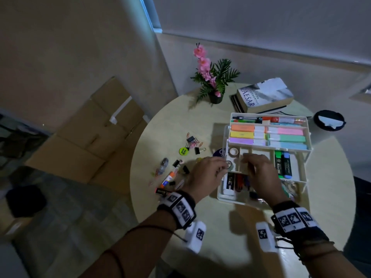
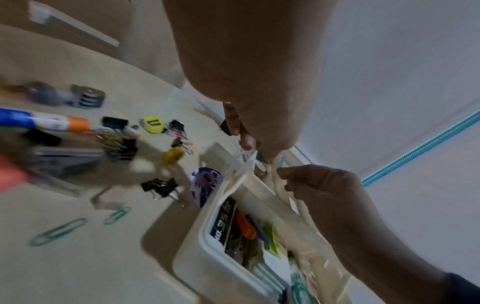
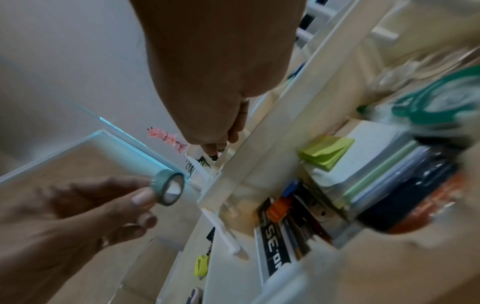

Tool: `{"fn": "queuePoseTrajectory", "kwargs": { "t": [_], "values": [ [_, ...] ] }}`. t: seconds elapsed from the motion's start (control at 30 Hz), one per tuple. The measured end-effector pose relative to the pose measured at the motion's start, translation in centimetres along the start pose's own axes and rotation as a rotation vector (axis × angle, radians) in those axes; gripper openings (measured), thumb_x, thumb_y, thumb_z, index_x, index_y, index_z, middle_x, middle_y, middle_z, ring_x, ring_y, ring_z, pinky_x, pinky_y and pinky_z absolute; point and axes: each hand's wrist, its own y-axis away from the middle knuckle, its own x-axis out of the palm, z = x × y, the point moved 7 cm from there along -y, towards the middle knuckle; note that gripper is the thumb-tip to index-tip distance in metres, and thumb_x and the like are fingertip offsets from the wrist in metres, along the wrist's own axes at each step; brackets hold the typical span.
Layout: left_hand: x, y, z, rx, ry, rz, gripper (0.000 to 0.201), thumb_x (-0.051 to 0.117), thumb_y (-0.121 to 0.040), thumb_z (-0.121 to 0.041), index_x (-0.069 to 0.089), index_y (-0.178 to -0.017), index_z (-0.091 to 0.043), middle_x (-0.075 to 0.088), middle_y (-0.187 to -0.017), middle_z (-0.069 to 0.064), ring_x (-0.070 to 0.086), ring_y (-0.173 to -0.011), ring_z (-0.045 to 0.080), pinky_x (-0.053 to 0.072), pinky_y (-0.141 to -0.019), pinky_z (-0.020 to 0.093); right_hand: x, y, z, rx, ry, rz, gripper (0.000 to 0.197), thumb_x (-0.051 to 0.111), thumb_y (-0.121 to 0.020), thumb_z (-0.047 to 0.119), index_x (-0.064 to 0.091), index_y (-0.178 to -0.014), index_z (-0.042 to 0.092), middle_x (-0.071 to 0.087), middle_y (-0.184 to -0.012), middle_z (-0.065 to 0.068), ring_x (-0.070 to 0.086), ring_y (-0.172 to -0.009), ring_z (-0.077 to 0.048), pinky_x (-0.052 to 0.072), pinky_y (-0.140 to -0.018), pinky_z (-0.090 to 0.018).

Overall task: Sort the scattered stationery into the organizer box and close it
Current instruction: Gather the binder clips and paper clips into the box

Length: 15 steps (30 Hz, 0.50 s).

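Note:
The white tiered organizer box (image 1: 220,195) stands open on the round table (image 1: 230,227). My left hand (image 1: 225,166) pinches a small teal tape roll (image 1: 228,164) at the left end of the middle tray (image 1: 261,153). The right wrist view shows that tape roll (image 3: 168,187) between thumb and fingertips of the left hand (image 3: 153,191). My right hand (image 1: 246,161) hovers over the tray's small compartments, fingers curled down; whether it holds anything is hidden. Another tape roll (image 1: 233,151) lies in the tray. Binder clips (image 1: 198,150), a glue stick (image 1: 168,178) and paper clips (image 1: 192,142) lie scattered to the left.
A potted pink flower (image 1: 214,77) and stacked books (image 1: 265,95) stand behind the box. A black round object (image 1: 329,120) sits off the table's right edge. Cardboard boxes (image 1: 90,137) lie on the floor at left. A purple tape dispenser (image 2: 205,181) rests against the box's left side.

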Motion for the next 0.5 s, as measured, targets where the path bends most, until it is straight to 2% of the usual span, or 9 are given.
{"fn": "queuePoseTrajectory", "kwargs": {
  "t": [0.1, 0.17, 0.27, 0.4, 0.47, 0.5],
  "values": [
    [2.1, -2.2, -1.4, 0.021, -0.147, 0.071, 0.017, 0.069, -0.099, -0.019, 0.079, -0.113, -0.019, 0.074, -0.119, -0.001, 0.063, -0.105, 0.021, 0.056, -0.091, 0.04, -0.9, 1.4, -1.5, -0.026, 0.009, 0.023, 0.03, 0.065, -0.086, -0.014, 0.076, -0.103, 0.007, 0.075, -0.116, -0.012, 0.069, -0.105, -0.033, 0.058, -0.09, -0.046],
    [3.1, -3.1, -1.7, 0.005, -0.284, 0.096, 0.017, 0.07, -0.096, -0.016, 0.08, -0.109, -0.023, 0.069, -0.116, 0.0, 0.056, -0.107, 0.024, 0.055, -0.088, 0.043, -1.5, 2.2, -2.0, -0.053, 0.01, 0.039, 0.026, 0.066, -0.085, -0.013, 0.076, -0.1, 0.006, 0.072, -0.115, -0.011, 0.068, -0.105, -0.033, 0.058, -0.09, -0.047],
    [3.4, -4.0, -2.3, -0.048, -0.413, 0.063, 0.017, 0.073, -0.091, -0.01, 0.081, -0.099, -0.023, 0.063, -0.107, 0.006, 0.057, -0.101, 0.028, 0.053, -0.076, 0.041, -2.5, 3.2, -2.2, -0.053, -0.015, 0.024, 0.021, 0.068, -0.086, -0.009, 0.076, -0.098, 0.006, 0.07, -0.114, -0.01, 0.067, -0.106, -0.031, 0.058, -0.091, -0.044],
    [3.7, -5.1, -2.4, -0.119, -0.427, 0.071, 0.028, 0.061, -0.093, -0.003, 0.069, -0.072, -0.02, 0.067, -0.078, 0.003, 0.064, -0.075, 0.024, 0.039, -0.058, 0.033, -2.7, 3.7, -2.0, -0.031, -0.03, 0.008, 0.021, 0.068, -0.087, -0.009, 0.075, -0.097, 0.009, 0.069, -0.112, -0.006, 0.067, -0.104, -0.028, 0.058, -0.086, -0.042],
    [3.7, -5.5, -2.1, -0.163, -0.401, 0.063, 0.027, 0.061, -0.095, -0.003, 0.068, -0.075, -0.02, 0.068, -0.074, 0.001, 0.065, -0.071, 0.023, 0.038, -0.056, 0.031, -2.3, 3.7, -1.5, -0.04, -0.029, 0.025, 0.022, 0.069, -0.087, -0.009, 0.074, -0.099, 0.009, 0.068, -0.111, -0.005, 0.067, -0.102, -0.026, 0.058, -0.083, -0.041],
    [3.7, -5.6, -2.0, -0.168, -0.376, 0.064, 0.024, 0.061, -0.096, -0.004, 0.072, -0.081, -0.02, 0.072, -0.078, 0.003, 0.068, -0.075, 0.025, 0.039, -0.057, 0.03, -2.1, 3.8, -1.1, -0.052, -0.03, 0.038, 0.023, 0.07, -0.087, -0.009, 0.074, -0.1, 0.01, 0.068, -0.111, -0.004, 0.067, -0.1, -0.025, 0.057, -0.083, -0.04]
  ]
}}
